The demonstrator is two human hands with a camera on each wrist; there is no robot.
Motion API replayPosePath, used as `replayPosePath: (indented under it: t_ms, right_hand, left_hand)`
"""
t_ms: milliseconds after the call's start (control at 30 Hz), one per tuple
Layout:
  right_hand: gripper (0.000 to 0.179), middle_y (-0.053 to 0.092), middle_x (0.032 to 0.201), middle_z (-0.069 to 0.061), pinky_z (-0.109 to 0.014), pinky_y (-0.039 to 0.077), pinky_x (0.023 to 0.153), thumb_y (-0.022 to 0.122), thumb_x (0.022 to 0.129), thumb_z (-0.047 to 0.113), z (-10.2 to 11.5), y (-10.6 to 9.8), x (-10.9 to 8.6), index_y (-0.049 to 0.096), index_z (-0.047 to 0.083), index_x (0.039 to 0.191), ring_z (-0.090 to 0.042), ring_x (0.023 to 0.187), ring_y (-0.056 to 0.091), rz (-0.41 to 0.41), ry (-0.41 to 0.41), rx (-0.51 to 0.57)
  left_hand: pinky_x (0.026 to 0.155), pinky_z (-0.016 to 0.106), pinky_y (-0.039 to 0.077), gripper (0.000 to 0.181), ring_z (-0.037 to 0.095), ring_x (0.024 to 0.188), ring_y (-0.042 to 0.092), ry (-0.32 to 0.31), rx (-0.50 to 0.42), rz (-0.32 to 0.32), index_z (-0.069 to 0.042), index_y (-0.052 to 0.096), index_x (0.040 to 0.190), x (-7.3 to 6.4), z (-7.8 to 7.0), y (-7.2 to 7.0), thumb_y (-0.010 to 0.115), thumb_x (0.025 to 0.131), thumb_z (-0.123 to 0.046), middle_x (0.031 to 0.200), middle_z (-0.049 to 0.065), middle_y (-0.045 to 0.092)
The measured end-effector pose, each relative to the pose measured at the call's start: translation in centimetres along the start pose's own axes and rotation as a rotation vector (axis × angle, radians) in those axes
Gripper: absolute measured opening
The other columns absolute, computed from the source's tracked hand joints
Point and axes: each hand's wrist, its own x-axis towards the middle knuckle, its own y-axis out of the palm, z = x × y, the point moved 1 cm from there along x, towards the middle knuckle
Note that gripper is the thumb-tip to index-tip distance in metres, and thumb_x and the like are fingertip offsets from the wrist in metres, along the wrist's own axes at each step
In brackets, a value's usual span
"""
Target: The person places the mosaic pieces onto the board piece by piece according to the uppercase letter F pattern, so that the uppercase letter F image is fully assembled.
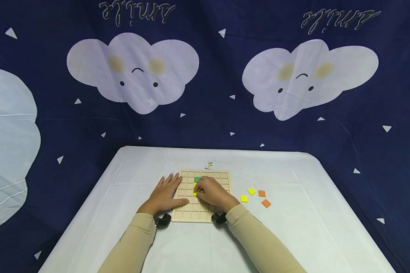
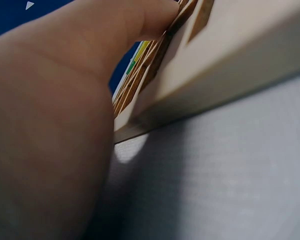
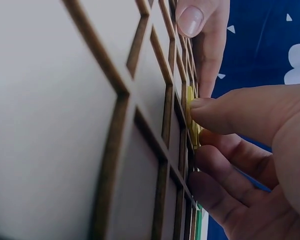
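Observation:
A wooden grid board (image 1: pixel 191 218) lies on the table with a green tile (image 1: pixel 196 179) in its upper part and yellow tiles (image 1: pixel 195 193) in the same column below. My right hand (image 1: pixel 214 192) is over the board's middle, thumb and bent index finger pinching a yellow tile (image 3: pixel 189 95) low against the grid; the fingers partly hide it. On the board's left side rests my left hand (image 1: pixel 164 195), its fingers spread past the edge and the thumb stretched across the squares. In the left wrist view, that thumb (image 2: pixel 140 20) presses on the board's rim.
Right of the board lie loose tiles: a yellow one (image 1: pixel 244 198), another yellow one (image 1: pixel 251 191), an orange one (image 1: pixel 261 193) and a second orange one (image 1: pixel 266 203). A small printed pattern card (image 1: pixel 210 165) lies behind the board. A dark blue cloud-print cloth (image 1: pixel 218 125) hangs behind the white table.

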Motion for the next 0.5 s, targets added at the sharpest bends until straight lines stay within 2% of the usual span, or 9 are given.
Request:
replayPosePath:
  t_ms: [500]
  right_hand:
    - [0.011,0.067,0.099,0.005,-0.027,0.057,0.084,0.082,0.092,0.006,-0.03,-0.27,-0.73,0.08,0.008,0.102,-0.009,0.091,0.064,-0.018,0.038,0.023]
  left_hand:
    - [0.127,0.054,0.003,0.111,0.034,0.159,0.013,-0.009,0.022,0.014,-0.005,0.031,0.166,0.08,0.15,0.09,0.062,0.087,-0.078,0.172,0.012,0.022]
